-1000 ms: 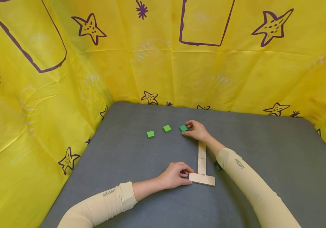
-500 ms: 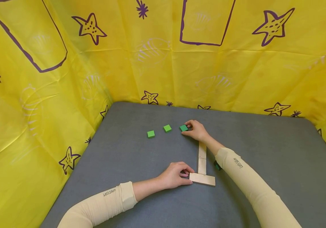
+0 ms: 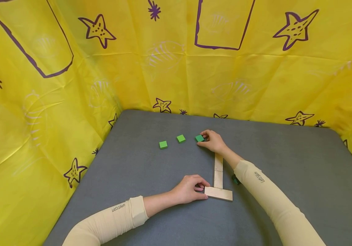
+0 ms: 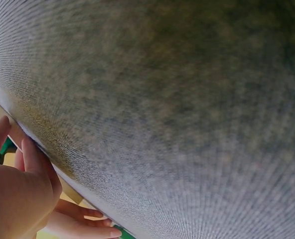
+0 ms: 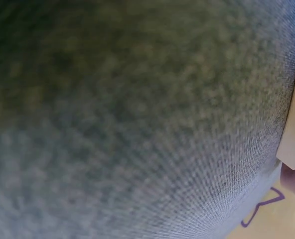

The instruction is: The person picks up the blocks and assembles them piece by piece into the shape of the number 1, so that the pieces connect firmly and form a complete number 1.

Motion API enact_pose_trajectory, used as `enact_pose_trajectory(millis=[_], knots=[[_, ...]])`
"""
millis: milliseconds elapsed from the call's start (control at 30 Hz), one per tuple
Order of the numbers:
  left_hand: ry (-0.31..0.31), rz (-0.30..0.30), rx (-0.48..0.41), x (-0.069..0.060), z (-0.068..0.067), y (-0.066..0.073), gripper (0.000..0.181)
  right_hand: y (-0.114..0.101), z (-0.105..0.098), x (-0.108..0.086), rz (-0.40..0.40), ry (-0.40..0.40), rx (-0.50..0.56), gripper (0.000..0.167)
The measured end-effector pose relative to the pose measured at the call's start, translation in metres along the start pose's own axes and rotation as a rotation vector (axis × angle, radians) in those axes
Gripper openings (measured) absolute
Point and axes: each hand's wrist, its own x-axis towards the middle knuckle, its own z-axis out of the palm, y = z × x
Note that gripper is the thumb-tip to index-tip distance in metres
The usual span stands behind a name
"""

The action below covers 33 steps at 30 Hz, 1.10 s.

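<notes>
In the head view my left hand (image 3: 191,189) pinches the left end of a flat wooden block (image 3: 218,193) lying crosswise. Up from its middle runs a line of wooden blocks (image 3: 218,178), end to end; its far part is hidden under my right hand (image 3: 214,141). That hand grips a dark green square block (image 3: 199,138) by its right side, between thumb and fingers. To the left lie two light green square blocks, one nearer (image 3: 181,138) and one farther off (image 3: 163,145). The left wrist view has the left hand (image 4: 23,194) at the wooden block's edge.
A grey table (image 3: 139,171) lies beneath everything. Yellow cloth (image 3: 169,75) with purple starfish drawings hangs around its back and sides. A dark green strap (image 3: 235,179) shows at the right wrist, beside the line of wooden blocks.
The dark green block and my right hand have shifted very slightly to the right. My left hand and the wooden blocks stay where they were.
</notes>
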Motion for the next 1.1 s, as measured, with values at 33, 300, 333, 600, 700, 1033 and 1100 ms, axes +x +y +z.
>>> enact_pose_trajectory(millis=[33,300,333,600,700,1033,1100], knots=[[-0.001,0.000,0.000,0.000,0.000,0.000,0.027,0.000,0.000,-0.001,-0.001,-0.001,0.005,0.048],[-0.001,0.007,-0.001,-0.001,0.000,0.000,0.027,0.004,-0.005,-0.006,0.015,0.005,0.039,0.048],[0.000,0.008,0.000,-0.001,-0.001,0.000,0.027,0.005,-0.006,-0.006,0.019,0.006,0.042,0.048],[0.002,-0.001,0.000,-0.001,0.000,0.001,0.027,0.008,-0.015,-0.016,0.043,0.014,0.072,0.049],[0.002,-0.005,-0.004,-0.001,0.000,0.000,0.027,0.011,-0.019,-0.019,0.053,0.021,0.084,0.050],[0.005,-0.001,-0.007,-0.001,0.001,-0.001,0.027,0.018,-0.031,-0.030,0.071,0.039,0.125,0.050],[0.006,-0.001,-0.012,-0.001,0.001,-0.002,0.027,0.019,-0.033,-0.032,0.073,0.044,0.134,0.050]])
